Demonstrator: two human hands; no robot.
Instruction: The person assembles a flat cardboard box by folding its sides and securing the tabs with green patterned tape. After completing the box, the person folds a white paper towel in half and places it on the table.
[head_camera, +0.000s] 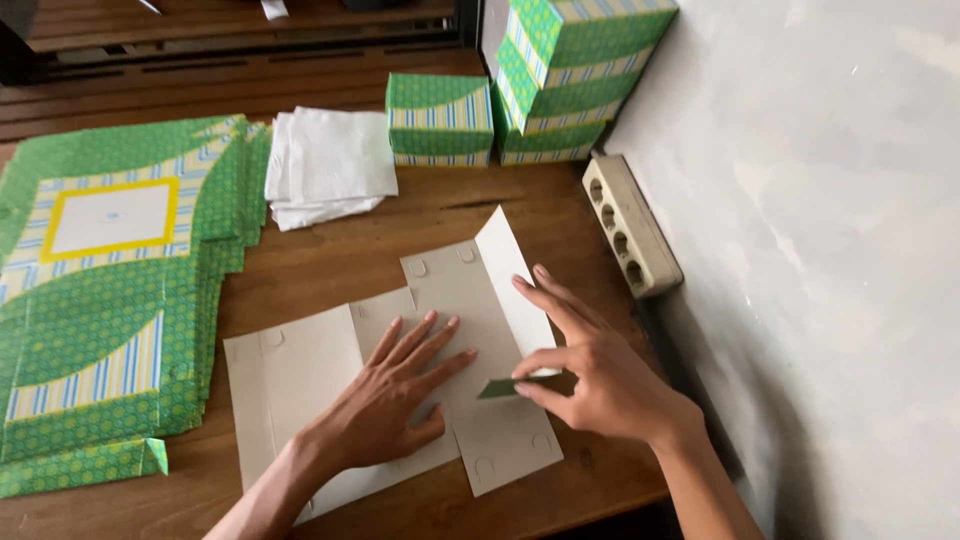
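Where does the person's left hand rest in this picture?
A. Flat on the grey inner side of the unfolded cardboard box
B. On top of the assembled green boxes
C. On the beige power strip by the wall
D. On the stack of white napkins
A: the left hand lies flat, fingers spread, on the grey unfolded cardboard, while the right hand pinches a flap beside it.

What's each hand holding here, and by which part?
Right hand pinches a side flap of the flat grey-side-up carton blank, thumb and forefinger at the flap's edge. Left hand grips nothing; it presses flat on the blank's panel.
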